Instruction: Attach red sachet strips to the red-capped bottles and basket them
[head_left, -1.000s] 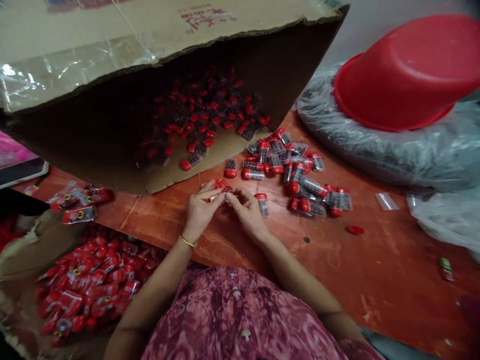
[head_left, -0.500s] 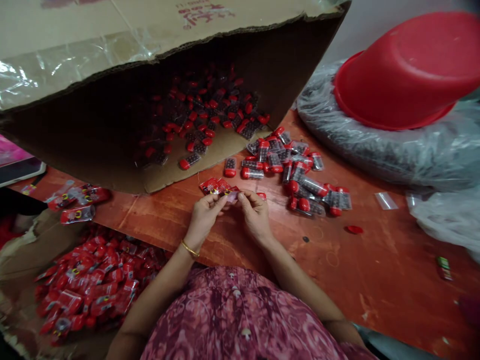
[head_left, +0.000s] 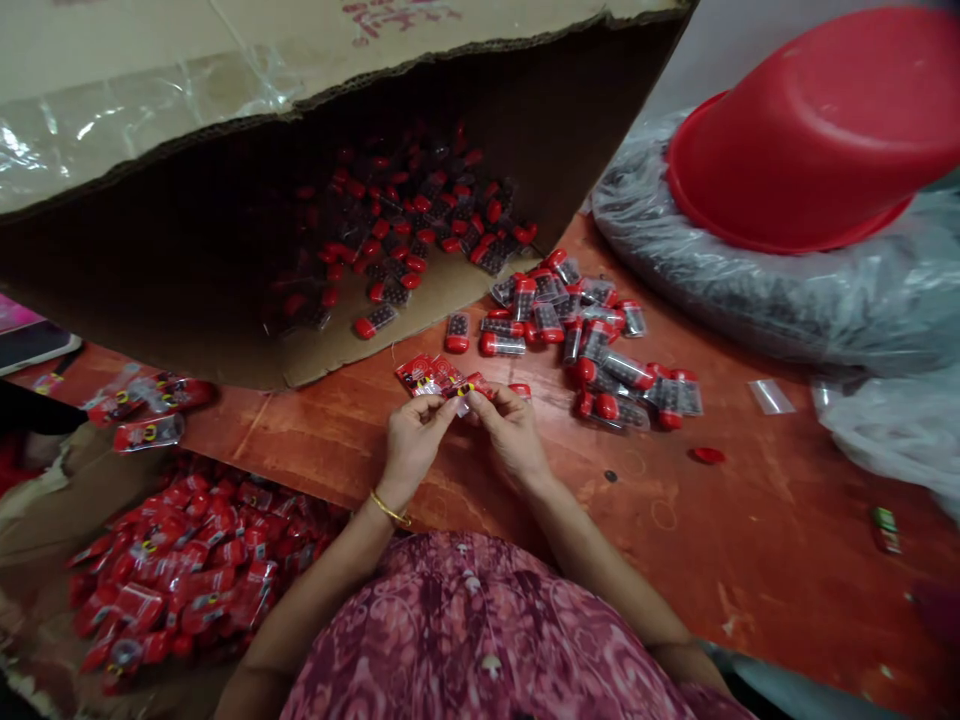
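Note:
Both my hands pinch a small clear plastic packet at its near edge, just above the red-brown table top. My left hand, with a gold bangle at the wrist, and my right hand meet at it with fingertips almost touching. A red printed packet extends to the left from their grip. A red-capped clear tube of dark pellets stands partly hidden behind my right hand. Several similar tubes lie in a loose heap to the right.
A cardboard box lies on its side beyond my hands, spilling more tubes. To the lower left, several filled red packets lie heaped in cardboard. A red plastic basin rests tilted on a plastic-wrapped bundle.
The red packet now shows more fully at my fingertips, and my hands have moved slightly closer together around it. The tubes and box stay in place, apart from a small shift of the view.

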